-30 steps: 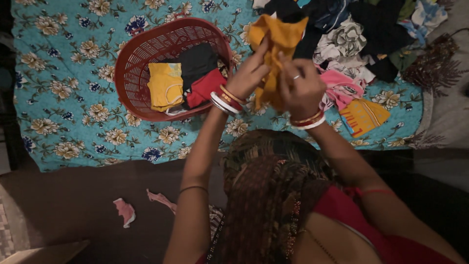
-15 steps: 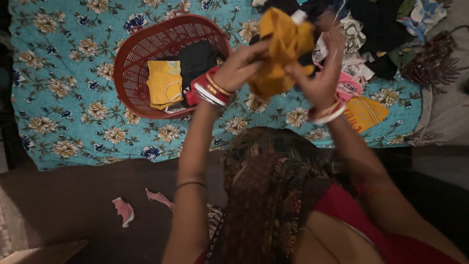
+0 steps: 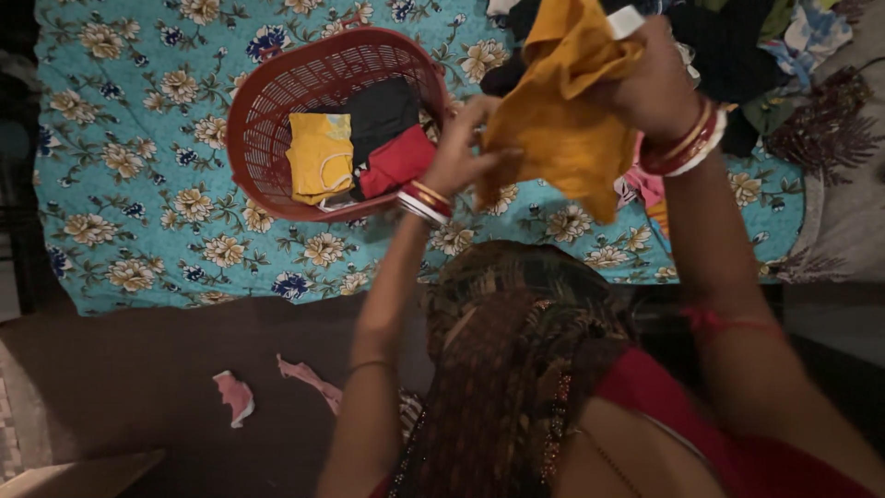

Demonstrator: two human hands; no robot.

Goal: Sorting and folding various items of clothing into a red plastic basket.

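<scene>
- Both hands hold a mustard cloth (image 3: 562, 120) up above the floral sheet (image 3: 138, 184).
- The right hand (image 3: 656, 88) clenches the cloth's top edge, raised high.
- The left hand (image 3: 461, 152) pinches its lower left edge.
- The cloth hangs between the red basket (image 3: 267, 101) and the clothes pile (image 3: 737, 46).
- In the basket lie folded yellow, black and red pieces.
- Two pink scraps (image 3: 235, 397) lie on the dark floor.
</scene>
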